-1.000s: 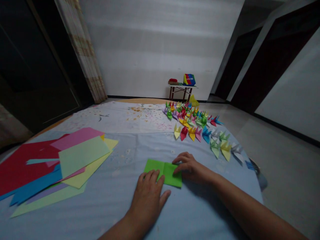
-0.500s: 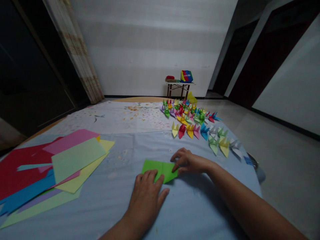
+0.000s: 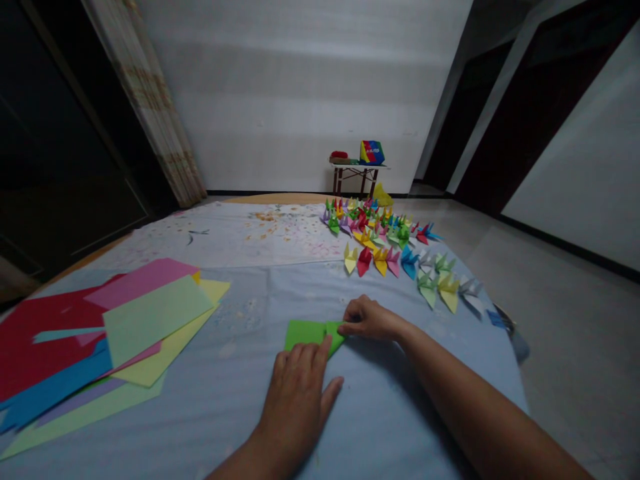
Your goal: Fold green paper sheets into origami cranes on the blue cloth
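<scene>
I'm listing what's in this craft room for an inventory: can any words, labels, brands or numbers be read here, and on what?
Nothing can be read for certain.
Multicoloured box on the small table: pale print on its front, too small and blurred to read.
Folded green paper by the left hand and right hand: no writing shows.
</scene>
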Available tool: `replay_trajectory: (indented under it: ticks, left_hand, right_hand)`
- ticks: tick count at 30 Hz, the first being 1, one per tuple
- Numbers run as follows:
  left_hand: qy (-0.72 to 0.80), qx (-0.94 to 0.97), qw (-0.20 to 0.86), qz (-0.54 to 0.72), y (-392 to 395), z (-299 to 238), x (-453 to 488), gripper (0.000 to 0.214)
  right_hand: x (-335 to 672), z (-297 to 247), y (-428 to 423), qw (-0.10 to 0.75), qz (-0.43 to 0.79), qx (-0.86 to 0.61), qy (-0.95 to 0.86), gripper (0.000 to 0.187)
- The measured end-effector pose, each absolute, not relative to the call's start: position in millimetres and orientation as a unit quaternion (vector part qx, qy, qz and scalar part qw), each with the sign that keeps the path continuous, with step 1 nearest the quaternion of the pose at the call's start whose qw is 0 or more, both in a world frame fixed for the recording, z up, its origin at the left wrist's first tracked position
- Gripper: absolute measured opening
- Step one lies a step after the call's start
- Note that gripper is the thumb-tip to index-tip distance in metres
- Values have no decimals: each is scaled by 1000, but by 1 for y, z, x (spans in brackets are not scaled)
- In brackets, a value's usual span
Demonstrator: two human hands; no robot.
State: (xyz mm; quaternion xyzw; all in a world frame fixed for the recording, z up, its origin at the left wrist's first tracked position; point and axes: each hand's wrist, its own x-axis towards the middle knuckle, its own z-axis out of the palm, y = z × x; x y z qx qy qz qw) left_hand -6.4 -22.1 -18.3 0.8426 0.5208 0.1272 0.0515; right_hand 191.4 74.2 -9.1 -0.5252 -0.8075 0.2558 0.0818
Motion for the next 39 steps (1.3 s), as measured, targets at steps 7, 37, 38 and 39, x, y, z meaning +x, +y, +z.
replay_trajectory:
  ticks: [7,37,38,39]
  left_hand:
    - [521,847,42,94,-22,-20,-5,45]
    - [534,844,37,34,-27,-15,0,51]
    - [533,845,36,28,-29,-15,0,52]
    - [531,846,36,20,-31,-15,1,54]
  right_hand:
    - [188,-13,63,121,204,-563,-792,21]
    - [177,-31,55,155,136,-584,-785,21]
    - [177,-31,55,154,135,-583,-786,21]
    - [177,-31,55,155,134,-583,-786,21]
